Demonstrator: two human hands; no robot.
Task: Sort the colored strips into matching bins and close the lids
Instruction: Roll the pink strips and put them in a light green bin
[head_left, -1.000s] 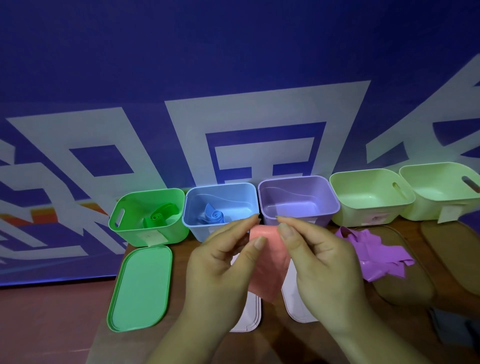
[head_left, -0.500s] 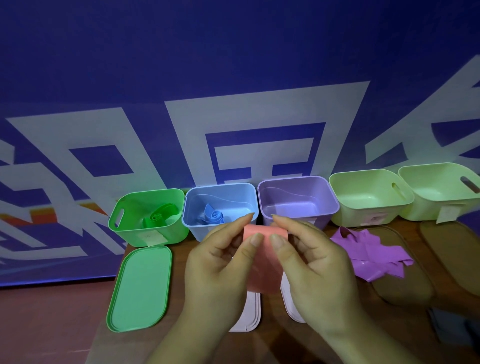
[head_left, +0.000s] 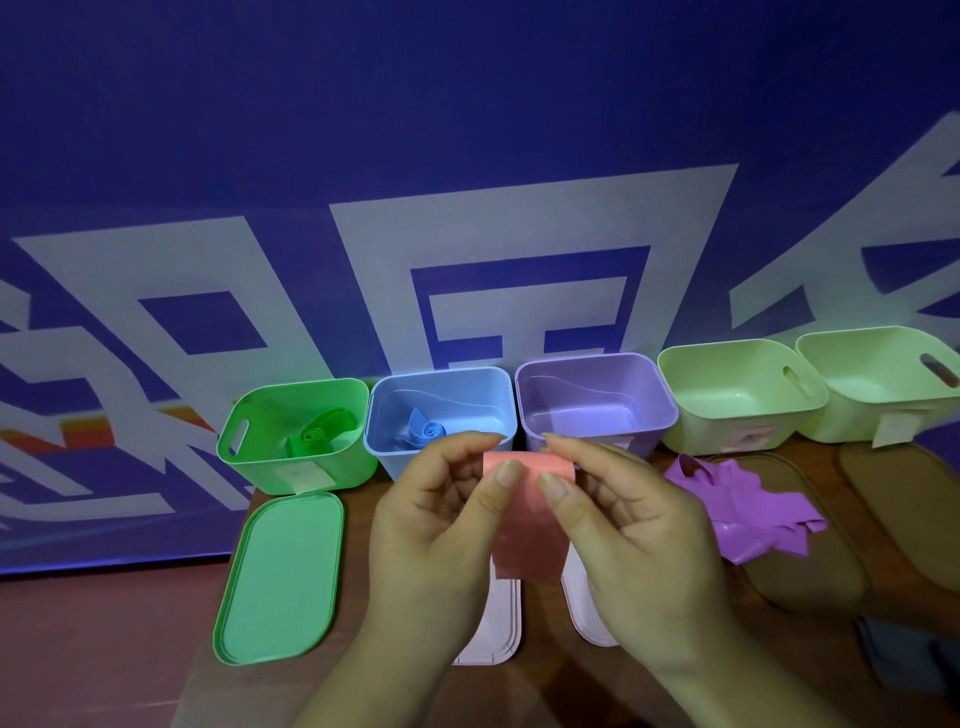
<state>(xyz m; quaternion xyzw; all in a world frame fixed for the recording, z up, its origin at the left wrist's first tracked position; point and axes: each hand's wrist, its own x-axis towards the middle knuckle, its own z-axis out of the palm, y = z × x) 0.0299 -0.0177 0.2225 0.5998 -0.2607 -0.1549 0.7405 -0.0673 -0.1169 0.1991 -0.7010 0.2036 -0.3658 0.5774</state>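
A pink strip (head_left: 527, 535) hangs between my hands above the table's middle. My left hand (head_left: 436, 540) pinches its upper left edge and my right hand (head_left: 628, 530) pinches its upper right edge. Behind them stand open bins in a row: a green bin (head_left: 260, 457) with a rolled green strip (head_left: 317, 436), a blue bin (head_left: 441, 379) with a rolled blue strip (head_left: 428, 431), and an empty purple bin (head_left: 597, 405). Purple strips (head_left: 743, 509) lie in a heap to the right.
Two pale green bins (head_left: 737, 395) (head_left: 883, 384) stand at the far right. A green lid (head_left: 283, 577) lies flat at the left, two whitish lids (head_left: 493, 623) (head_left: 587, 608) under my hands, and brownish lids (head_left: 810, 566) at the right. A blue wall backs the bins.
Both hands have kept hold of the pink strip and shifted their pinch along it; the strip's top edge now stretches wider between them and less of it hangs below.
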